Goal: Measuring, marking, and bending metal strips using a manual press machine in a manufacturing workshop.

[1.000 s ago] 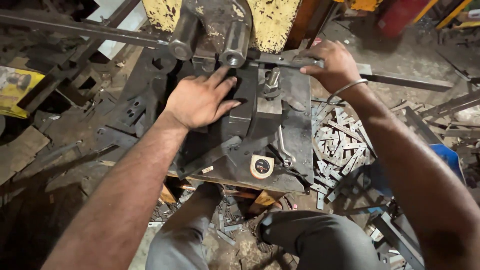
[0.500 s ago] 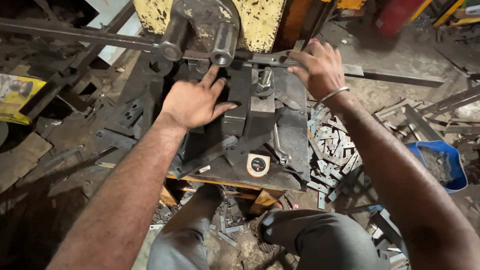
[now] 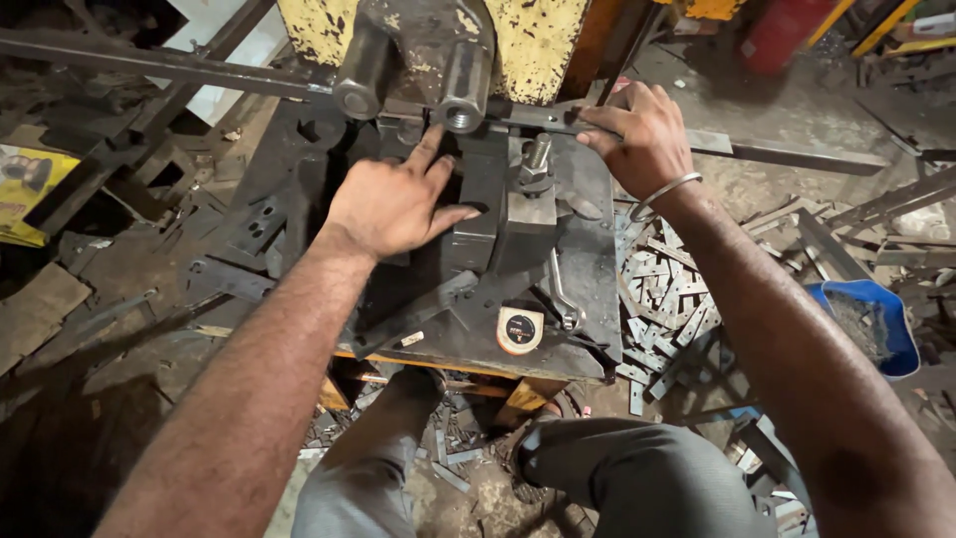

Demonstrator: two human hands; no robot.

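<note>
Grimy workshop w/ dark steel press bed [image 3: 588,269]: left hand [image 3: 393,204] lies flat & unclenched, steadying the die block [image 3: 478,214], while right hand [image 3: 642,134] clasps the flat bar [image 3: 787,154] to feed it under the yellow press [image 3: 538,40].

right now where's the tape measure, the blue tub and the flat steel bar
tape measure [image 3: 520,330], head view, round face
blue tub [image 3: 898,349], head view, front rim
flat steel bar [image 3: 797,154], head view, bare stretch past the right hand [image 3: 637,134]
</note>
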